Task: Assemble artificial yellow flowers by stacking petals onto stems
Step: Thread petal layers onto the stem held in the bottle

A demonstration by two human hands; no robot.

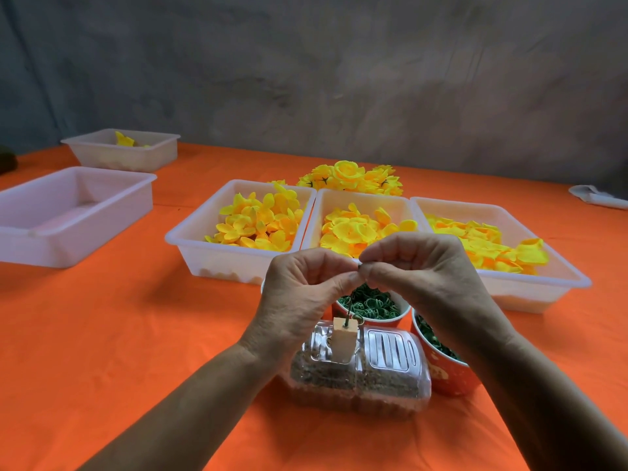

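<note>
At centre frame, the left hand (299, 294) and right hand (421, 277) are meeting fingertip to fingertip, both pinching a small dark piece (359, 265) above a wooden block (344, 339). Petal trays (190, 248) are sitting behind on the orange surface (119, 334).

An orange-covered worktop (102, 334) carries three white trays of yellow petals (258, 222) side by side, with a heap of finished flowers (350, 178) behind them. Two more white trays (68, 215) sit to the left, the far one holding a few yellow pieces. Nearest are two red cups of green parts (370, 305) and a clear plastic container (356, 375), and a white cloth (598, 197) lies at the far right.
</note>
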